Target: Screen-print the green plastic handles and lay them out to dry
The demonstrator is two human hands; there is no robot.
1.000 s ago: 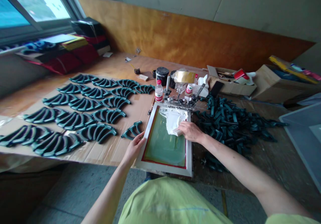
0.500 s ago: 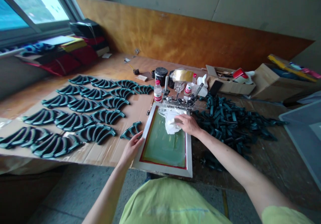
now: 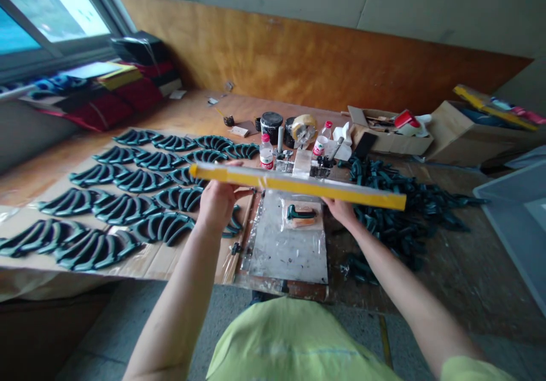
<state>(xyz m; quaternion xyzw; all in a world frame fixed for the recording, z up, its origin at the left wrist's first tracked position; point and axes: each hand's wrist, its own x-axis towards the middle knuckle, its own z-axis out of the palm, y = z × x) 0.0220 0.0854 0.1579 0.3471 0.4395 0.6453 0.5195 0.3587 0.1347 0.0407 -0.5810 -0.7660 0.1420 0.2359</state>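
Note:
My left hand [image 3: 217, 202] is closed on the left side of a screen-printing frame [image 3: 298, 186], which is tilted up and shows its yellow-taped edge. My right hand [image 3: 341, 210] reaches up under the frame's right half, with its fingers hidden behind the frame. Below lies a smeared grey base plate [image 3: 290, 250] with one dark green curved part [image 3: 301, 215] seated on a small jig. The white cloth is not visible.
Rows of dark green curved parts [image 3: 128, 199] lie on cardboard at the left, and a loose pile of them [image 3: 396, 199] is at the right. Behind the frame stand water bottles [image 3: 267, 154], black tins [image 3: 272, 125] and a tape roll [image 3: 303, 126]. Cardboard boxes [image 3: 464, 136] and a grey bin [image 3: 516, 216] are at the far right.
The frame lay flat while my right hand rubbed a white cloth over its mesh. Now the frame is swung up by my left hand, baring the base plate and the part under it.

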